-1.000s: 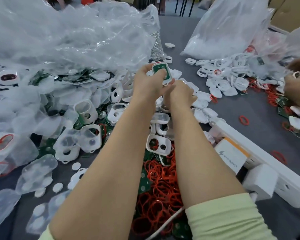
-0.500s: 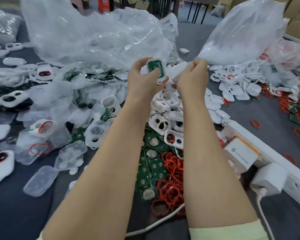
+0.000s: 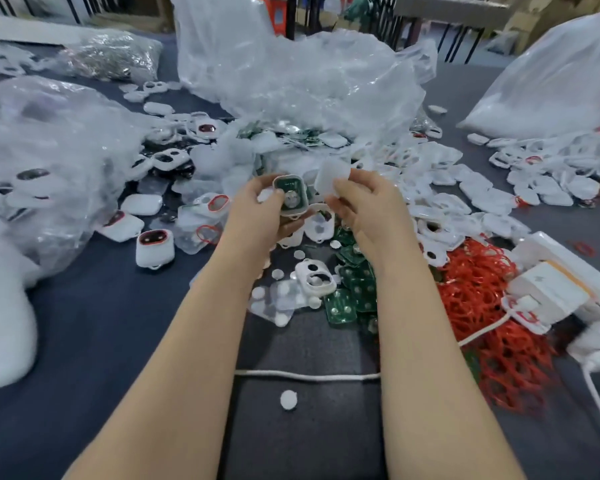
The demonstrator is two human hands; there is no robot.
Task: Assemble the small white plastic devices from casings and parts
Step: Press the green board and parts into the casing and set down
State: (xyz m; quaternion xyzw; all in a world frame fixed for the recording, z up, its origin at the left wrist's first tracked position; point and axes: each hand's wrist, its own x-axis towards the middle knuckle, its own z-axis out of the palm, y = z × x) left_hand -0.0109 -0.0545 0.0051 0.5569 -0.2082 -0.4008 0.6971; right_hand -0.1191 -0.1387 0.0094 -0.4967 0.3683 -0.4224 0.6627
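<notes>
Left hand (image 3: 258, 211) is gripping a small white plastic casing (image 3: 305, 198), green board (image 3: 287, 185) inside; right hand (image 3: 364, 207) is pinching a frosted plastic cover (image 3: 329, 176). Probably light, stiff, slick: grab edges.

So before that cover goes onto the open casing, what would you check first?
1. Left hand has a firm grip on the casing: ok.
2. Green board sits inside the casing, facing up: ok.
3. Right hand pinches the cover: ok.
4. Cover lined up over the casing: not ok, it is off to the right, apart from it.
5. Cover turned the right way round: cannot tell, too blurred.
6. Red ring fitted in this casing: cannot tell.
</notes>
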